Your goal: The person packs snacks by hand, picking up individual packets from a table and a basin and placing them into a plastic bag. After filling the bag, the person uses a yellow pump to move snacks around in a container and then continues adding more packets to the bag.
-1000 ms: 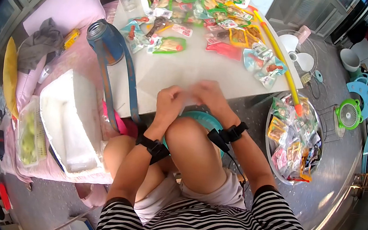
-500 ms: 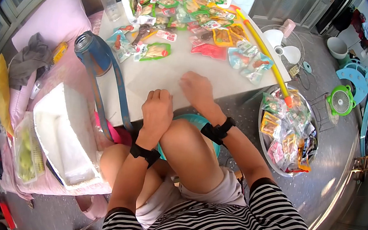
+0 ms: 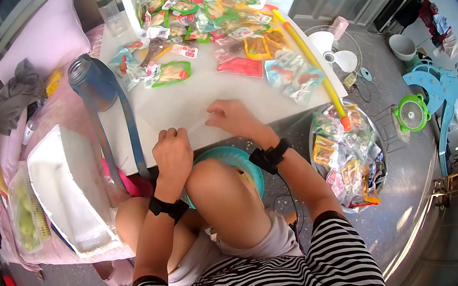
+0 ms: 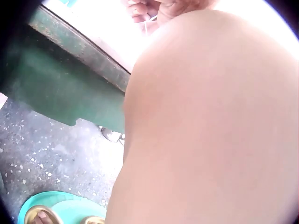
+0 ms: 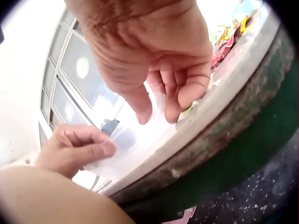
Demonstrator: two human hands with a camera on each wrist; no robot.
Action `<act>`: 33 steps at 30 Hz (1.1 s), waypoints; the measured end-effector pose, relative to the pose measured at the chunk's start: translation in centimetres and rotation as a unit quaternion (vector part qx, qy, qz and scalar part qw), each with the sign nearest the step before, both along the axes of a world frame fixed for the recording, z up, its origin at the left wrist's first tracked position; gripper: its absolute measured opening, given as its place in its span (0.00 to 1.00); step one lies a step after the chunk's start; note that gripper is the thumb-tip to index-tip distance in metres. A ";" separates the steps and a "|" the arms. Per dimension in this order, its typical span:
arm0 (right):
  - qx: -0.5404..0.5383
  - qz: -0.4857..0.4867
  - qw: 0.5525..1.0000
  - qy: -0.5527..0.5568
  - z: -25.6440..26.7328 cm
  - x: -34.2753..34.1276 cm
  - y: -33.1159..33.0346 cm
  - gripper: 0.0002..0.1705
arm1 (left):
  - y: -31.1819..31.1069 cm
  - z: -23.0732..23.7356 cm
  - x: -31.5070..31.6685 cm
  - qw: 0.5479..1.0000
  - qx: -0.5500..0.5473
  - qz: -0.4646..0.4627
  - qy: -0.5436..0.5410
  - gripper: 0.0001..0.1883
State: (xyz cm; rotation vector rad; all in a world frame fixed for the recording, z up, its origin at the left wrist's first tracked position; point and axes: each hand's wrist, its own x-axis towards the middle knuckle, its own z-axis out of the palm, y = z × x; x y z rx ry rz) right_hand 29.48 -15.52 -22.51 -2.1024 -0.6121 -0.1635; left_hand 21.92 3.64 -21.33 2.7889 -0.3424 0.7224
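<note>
My left hand (image 3: pixel 172 153) is at the table's near edge, beside the raised knee. In the right wrist view, its thumb and forefinger pinch a thin clear plastic bag (image 5: pixel 126 140) by one side. The plastic is so transparent that its outline fades into the bright tabletop. My right hand (image 3: pixel 235 118) hovers over the table edge to the right, palm downward, with a gap between the thumb and the bent fingers (image 5: pixel 194 91). The bag's far side passes behind that gap. In the left wrist view the knee hides most of the work.
Sealed snack packets (image 3: pixel 200 6) spill from a white foam box onto the table (image 3: pixel 188 100). A blue strapped flask (image 3: pixel 95 85) stands left, and a yellow tube (image 3: pixel 310 55) lies along the right edge. Below are a teal basin (image 3: pixel 257 173) and a metal basin of packets (image 3: pixel 348 159).
The hands were close together a second ago, then parted, the right moving out over the table and the left staying by the knee. The head view has shifted, sliding the scene leftward.
</note>
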 end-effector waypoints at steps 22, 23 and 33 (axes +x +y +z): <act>-0.272 -0.460 0.825 -0.181 -5.0 22.0 -11.0 0.21 | -1.0 -1.7 0.6 0.991 -0.094 -0.021 0.095 0.08; -0.246 -0.442 0.842 -0.187 -5.3 22.2 -11.6 0.20 | -1.0 -1.7 0.6 0.991 -0.095 -0.020 0.093 0.08; 0.282 -0.164 0.945 0.005 4.5 8.6 -10.9 0.17 | -0.7 -1.5 0.4 0.991 -0.102 -0.036 0.073 0.06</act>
